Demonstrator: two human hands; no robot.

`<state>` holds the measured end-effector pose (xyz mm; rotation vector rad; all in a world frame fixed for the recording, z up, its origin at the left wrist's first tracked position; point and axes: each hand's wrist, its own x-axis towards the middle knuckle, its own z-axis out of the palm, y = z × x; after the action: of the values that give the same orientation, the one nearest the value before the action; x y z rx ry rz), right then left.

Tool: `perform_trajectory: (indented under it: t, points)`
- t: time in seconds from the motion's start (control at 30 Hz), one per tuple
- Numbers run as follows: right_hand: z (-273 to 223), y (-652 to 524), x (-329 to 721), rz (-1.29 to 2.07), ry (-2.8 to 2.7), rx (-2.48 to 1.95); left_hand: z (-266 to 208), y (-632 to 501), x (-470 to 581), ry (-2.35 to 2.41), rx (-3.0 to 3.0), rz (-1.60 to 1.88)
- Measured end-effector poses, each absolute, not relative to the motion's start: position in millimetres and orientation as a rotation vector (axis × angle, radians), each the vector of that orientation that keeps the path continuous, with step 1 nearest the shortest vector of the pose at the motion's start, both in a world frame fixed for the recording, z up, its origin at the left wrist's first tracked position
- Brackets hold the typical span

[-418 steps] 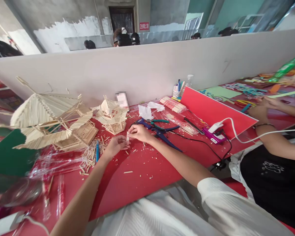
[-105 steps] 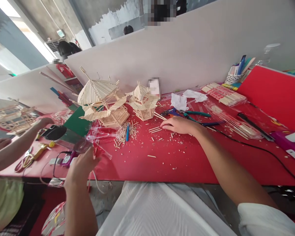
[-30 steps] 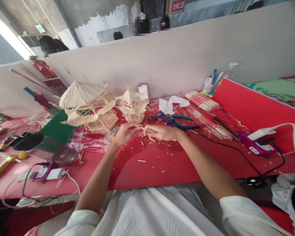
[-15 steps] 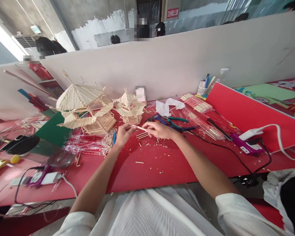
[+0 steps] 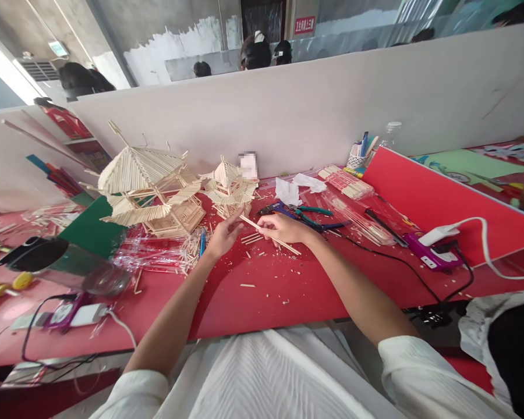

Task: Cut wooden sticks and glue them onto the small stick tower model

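Note:
My right hand (image 5: 283,228) pinches thin wooden sticks (image 5: 290,248), which slant from upper left to lower right through its fingers. How many sticks it holds is hard to make out. Close to their upper left end is my left hand (image 5: 225,235), with its fingers apart and no clear grip on them. Between and below the hands, several short cut sticks (image 5: 252,238) and wood crumbs lie on the red table (image 5: 244,314). Beyond the left hand stands a small stick pavilion (image 5: 229,189), with a larger stick pavilion (image 5: 151,189) to its left.
Blue-handled pliers (image 5: 288,210) and crumpled tissue (image 5: 287,192) lie past my right hand. Stick bundles (image 5: 347,183), a red board (image 5: 454,203) and a purple power strip (image 5: 434,253) are at right. A clear bottle (image 5: 107,280) lies at left. A pale partition (image 5: 288,110) closes the back.
Longer sticks now show in my right hand, reaching out past its lower right side. My left hand has opened and moved slightly apart from the right; before, both hands held a short stick piece.

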<state>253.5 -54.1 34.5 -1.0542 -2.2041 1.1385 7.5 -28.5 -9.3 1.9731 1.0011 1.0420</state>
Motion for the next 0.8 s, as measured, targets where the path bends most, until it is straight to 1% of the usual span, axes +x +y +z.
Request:
perform_trajectory:
  t: [0.1,0.17,0.23,0.43,0.57,0.67,0.8]
  points:
    - [34.9,-50.9,257.9,1.078,-2.207,-1.116,-11.4,-27.4,5.0,1.150,2.191,0.850]
    - [35.3,-48.2,262.1,1.046,-2.238,-1.188,-13.7,-27.5,5.3,1.167,2.340,0.707]
    - [35.6,-45.7,266.0,1.037,-2.292,-1.283,-16.4,-27.7,6.9,1.141,2.444,0.642]
    - [30.2,-39.3,270.2,0.924,-2.367,-1.440,-23.4,-25.6,12.1,1.110,2.459,0.685]
    - [23.2,-37.2,268.7,1.044,-2.318,-1.489,-23.4,-25.9,14.8,1.121,2.367,0.704]
    - [19.5,-37.1,267.3,1.139,-2.290,-1.514,-22.8,-26.2,15.4,1.174,2.390,0.655]
    - [16.9,-36.8,266.4,1.165,-2.295,-1.532,-25.0,-23.0,12.2,1.231,2.444,0.642]
